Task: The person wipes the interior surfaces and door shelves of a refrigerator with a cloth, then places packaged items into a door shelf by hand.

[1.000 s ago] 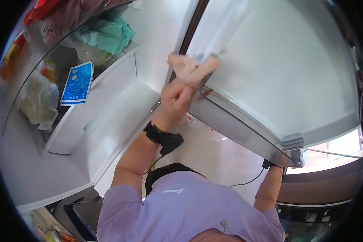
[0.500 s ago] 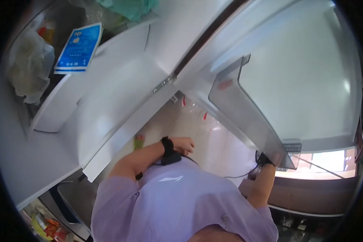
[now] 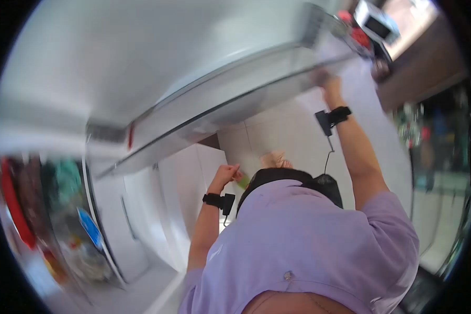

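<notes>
My left hand (image 3: 226,175) is in front of my body at lower centre, its fingers curled closed; whatever they may hold is hidden. A black strap with a small box sits on each wrist. My right hand (image 3: 327,82) is raised at upper right, at the far end of the clear door bin (image 3: 209,115). It is blurred and partly behind the bin, so its fingers cannot be made out. The bin runs along the white inner side of the fridge door (image 3: 115,57).
At the left, the fridge compartment holds bagged food, a blue card (image 3: 89,227) and a green bag (image 3: 68,179). My feet (image 3: 275,160) are on the floor below. A white device (image 3: 376,22) and red items are at upper right, beside a brown edge (image 3: 424,57).
My left hand was reaching up with a pinkish cloth, then drew back to my body; the cloth is out of sight. The view has turned, and the door now spans the upper left.
</notes>
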The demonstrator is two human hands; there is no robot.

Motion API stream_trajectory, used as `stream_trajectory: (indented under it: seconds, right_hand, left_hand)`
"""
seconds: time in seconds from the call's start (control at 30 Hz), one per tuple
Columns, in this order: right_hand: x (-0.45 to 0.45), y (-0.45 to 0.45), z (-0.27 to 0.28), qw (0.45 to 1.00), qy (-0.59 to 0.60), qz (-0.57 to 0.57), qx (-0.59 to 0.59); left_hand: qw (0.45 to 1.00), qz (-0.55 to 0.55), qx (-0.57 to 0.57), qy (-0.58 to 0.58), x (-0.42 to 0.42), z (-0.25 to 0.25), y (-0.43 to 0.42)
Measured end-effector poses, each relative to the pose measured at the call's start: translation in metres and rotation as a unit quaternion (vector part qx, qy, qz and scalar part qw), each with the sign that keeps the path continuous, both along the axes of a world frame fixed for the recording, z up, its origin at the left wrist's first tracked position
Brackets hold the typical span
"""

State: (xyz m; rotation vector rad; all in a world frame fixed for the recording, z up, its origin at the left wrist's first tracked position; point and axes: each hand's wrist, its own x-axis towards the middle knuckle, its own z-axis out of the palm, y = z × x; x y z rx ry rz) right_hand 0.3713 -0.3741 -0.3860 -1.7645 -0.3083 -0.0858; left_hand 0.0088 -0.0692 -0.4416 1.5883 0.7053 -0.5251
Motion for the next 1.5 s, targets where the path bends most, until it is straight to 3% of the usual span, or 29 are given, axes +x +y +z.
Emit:
stream_trajectory:
  seconds: [0.03, 0.07, 0.13, 0.2, 0.3, 0.4, 0.5, 0.63, 0.77, 0.83, 0.97, 1.13, 1.2, 1.27, 1.33, 1.4, 1.5]
  right_hand:
    - [-0.035, -0.002, -0.01, 0.995, 0.086, -0.026, 0.05]
    - [-0.059, -0.021, -0.032, 0.963, 0.263, 0.006, 0.053]
    - [-0.113, -0.042, -0.075, 0.91, 0.413, -0.019, -0.014]
    - [-0.17, -0.085, -0.112, 0.875, 0.484, 0.006, 0.002]
    - [-0.236, -0.14, -0.17, 0.832, 0.55, -0.061, 0.037]
    - [-0.288, -0.163, -0.172, 0.817, 0.551, -0.167, 0.026]
    - [-0.349, -0.171, -0.214, 0.827, 0.513, -0.23, -0.018]
    - [-0.419, -0.165, -0.234, 0.812, 0.557, -0.169, -0.042]
    - [-0.479, -0.162, -0.252, 0.731, 0.642, -0.231, 0.005]
    - [-0.505, -0.162, -0.263, 0.709, 0.654, -0.264, -0.026]
    - [-0.54, -0.163, -0.271, 0.647, 0.722, -0.246, -0.011]
    - [-0.56, -0.157, -0.276, 0.531, 0.787, -0.306, 0.066]
    - [-0.561, -0.154, -0.275, 0.516, 0.789, -0.325, 0.079]
    - [-0.564, -0.152, -0.274, 0.499, 0.793, -0.339, 0.082]
    - [-0.552, -0.149, -0.273, 0.504, 0.791, -0.34, 0.07]
    - [-0.547, -0.149, -0.278, 0.502, 0.791, -0.343, 0.069]
    - [-0.538, -0.144, -0.277, 0.473, 0.789, -0.377, 0.103]
  left_hand:
    - [1.0, -0.008, 0.011, 0.024, 0.004, -0.001, -0.006]
    - [0.999, -0.013, 0.019, 0.049, 0.009, -0.003, -0.014]
    - [0.995, -0.084, 0.03, 0.05, 0.033, -0.01, -0.02]
    - [0.986, -0.141, 0.037, 0.075, 0.05, -0.015, -0.032]
    - [0.971, -0.191, 0.048, 0.133, 0.087, -0.037, -0.052]
    - [0.956, -0.24, 0.056, 0.158, 0.118, -0.084, -0.068]
    - [0.948, -0.286, 0.067, 0.122, 0.149, -0.143, -0.1]
    - [0.93, -0.345, 0.116, 0.058, 0.171, -0.254, -0.131]
    - [0.911, -0.381, 0.079, 0.139, 0.176, -0.351, -0.17]
    - [0.903, -0.376, 0.053, 0.202, 0.184, -0.373, -0.193]
    - [0.848, -0.495, 0.113, 0.151, 0.159, -0.497, -0.194]
    - [0.876, -0.446, 0.142, 0.121, 0.124, -0.645, -0.189]
    - [0.856, -0.484, 0.125, 0.131, 0.126, -0.672, -0.189]
    - [0.837, -0.514, 0.182, 0.052, 0.097, -0.742, -0.168]
    - [0.812, -0.545, 0.21, 0.024, 0.114, -0.72, -0.183]
    - [0.828, -0.526, 0.192, -0.027, 0.121, -0.709, -0.192]
    - [0.857, -0.482, 0.164, 0.086, 0.12, -0.725, -0.182]
